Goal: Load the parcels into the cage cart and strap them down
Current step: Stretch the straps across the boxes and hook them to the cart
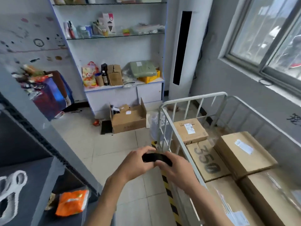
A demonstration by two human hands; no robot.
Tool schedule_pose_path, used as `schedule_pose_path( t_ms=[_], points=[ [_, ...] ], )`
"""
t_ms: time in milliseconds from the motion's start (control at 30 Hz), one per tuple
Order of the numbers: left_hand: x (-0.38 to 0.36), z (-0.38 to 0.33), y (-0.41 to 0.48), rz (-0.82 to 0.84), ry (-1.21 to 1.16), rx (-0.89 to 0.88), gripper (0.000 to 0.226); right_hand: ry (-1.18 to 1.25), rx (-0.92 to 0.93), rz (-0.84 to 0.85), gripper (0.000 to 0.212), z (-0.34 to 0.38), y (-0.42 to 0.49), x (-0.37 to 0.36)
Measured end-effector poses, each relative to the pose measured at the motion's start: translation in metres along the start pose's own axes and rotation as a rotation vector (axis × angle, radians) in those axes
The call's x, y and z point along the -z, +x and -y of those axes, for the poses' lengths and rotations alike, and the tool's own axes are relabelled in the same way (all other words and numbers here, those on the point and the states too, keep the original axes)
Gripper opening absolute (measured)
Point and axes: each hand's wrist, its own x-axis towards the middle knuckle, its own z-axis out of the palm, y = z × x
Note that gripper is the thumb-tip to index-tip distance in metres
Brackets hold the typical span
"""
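two hands are held together just beside the near rail of the cage cart, and a black strap is grasped between them. the left hand is curled around the strap's left end, with its fingers wrapped over the top. the right hand is clenched on the strap's right end, at the rail. a yellow-and-black striped edge is seen running below the right hand, along the cart's lower frame.

to the right of the hands, inside the white barred cart, several cardboard parcels are laid flat and packed close together. a box marked "350" lies just beyond the right hand, touching a labelled box farther off. a larger box with a white label is stacked to the right of it, and two tape-wrapped boxes are placed nearest the camera.

ahead of the hands, on the tiled floor, an open cardboard box is seen standing before a white shelving unit. to the left of the hands, an orange packet lies on a dark tabletop. whether the strap is fastened to the rail cannot be told.
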Motion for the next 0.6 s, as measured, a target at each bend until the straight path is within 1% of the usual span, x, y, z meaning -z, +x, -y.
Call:
schedule_pose_path(
  t_ms=[67, 133, 200, 233, 300, 333, 367, 400, 433, 467, 500, 533, 600],
  points=[
    [0.002, 0.01, 0.028, -0.04, 0.016, -0.04, 0.046, 0.037, -0.045, -0.022, 0.022, -0.01, 0.019, 0.004],
    [0.001, 0.019, 0.06, -0.092, 0.01, -0.087, 0.049, 0.154, -0.099, -0.055, 0.03, -0.024, 0.043, 0.007],
    [-0.001, 0.028, 0.093, -0.122, -0.02, -0.072, 0.043, 0.284, -0.156, -0.078, 0.037, -0.04, 0.069, 0.009],
    [-0.003, 0.031, 0.11, -0.138, -0.034, -0.057, 0.036, 0.327, -0.178, -0.084, 0.039, -0.048, 0.085, 0.01],
    [-0.003, 0.036, 0.146, -0.21, -0.041, 0.027, 0.011, 0.41, -0.21, -0.075, 0.038, -0.062, 0.121, 0.012],
    [-0.001, 0.039, 0.161, -0.244, -0.039, 0.107, 0.012, 0.448, -0.219, -0.055, 0.04, -0.067, 0.139, 0.012],
    [0.002, 0.04, 0.175, -0.245, -0.034, 0.214, 0.028, 0.477, -0.219, -0.029, 0.042, -0.071, 0.158, 0.012],
    [0.006, 0.04, 0.189, -0.188, -0.057, 0.333, 0.044, 0.514, -0.218, -0.002, 0.045, -0.074, 0.177, 0.01],
    [0.009, 0.04, 0.2, -0.082, -0.125, 0.437, 0.056, 0.568, -0.22, 0.02, 0.047, -0.076, 0.195, 0.009],
    [0.014, 0.038, 0.211, 0.045, -0.228, 0.514, 0.067, 0.63, -0.22, 0.039, 0.049, -0.076, 0.214, 0.008],
    [0.018, 0.035, 0.224, 0.149, -0.329, 0.544, 0.073, 0.694, -0.214, 0.062, 0.05, -0.075, 0.232, 0.009],
    [0.022, 0.034, 0.236, 0.207, -0.403, 0.538, 0.076, 0.746, -0.215, 0.098, 0.05, -0.074, 0.249, 0.011],
    [0.03, 0.033, 0.26, 0.18, -0.549, 0.516, 0.068, 0.806, -0.228, 0.188, 0.051, -0.075, 0.278, 0.015]
  ],
)
